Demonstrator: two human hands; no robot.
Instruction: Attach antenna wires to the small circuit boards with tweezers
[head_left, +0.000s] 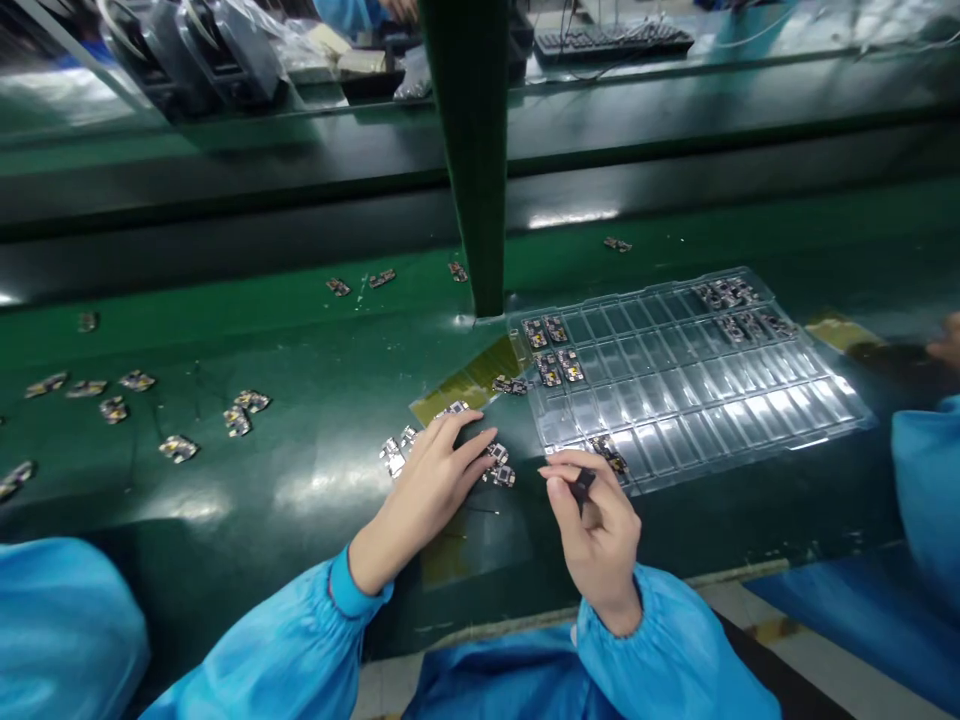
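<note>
My left hand (435,470) lies on the green bench with its fingers apart, over a loose cluster of small circuit boards (501,466). Part of that cluster is hidden beneath the palm and fingers. My right hand (598,525) is closed around a small black object (582,484), mostly covered by the fingers, so its kind does not show. Those fingers are at the near left corner of a clear plastic tray (664,345) with rows of narrow slots. Just beyond them, a circuit board (609,453) sits in the tray. More boards (549,350) fill slots at its far left.
Other boards (726,292) occupy the tray's far right. Loose boards (178,447) are scattered across the left of the bench. A green post (480,200) rises behind the tray. Blue sleeves of other people (930,490) show at both sides. A keyboard (615,42) stands behind.
</note>
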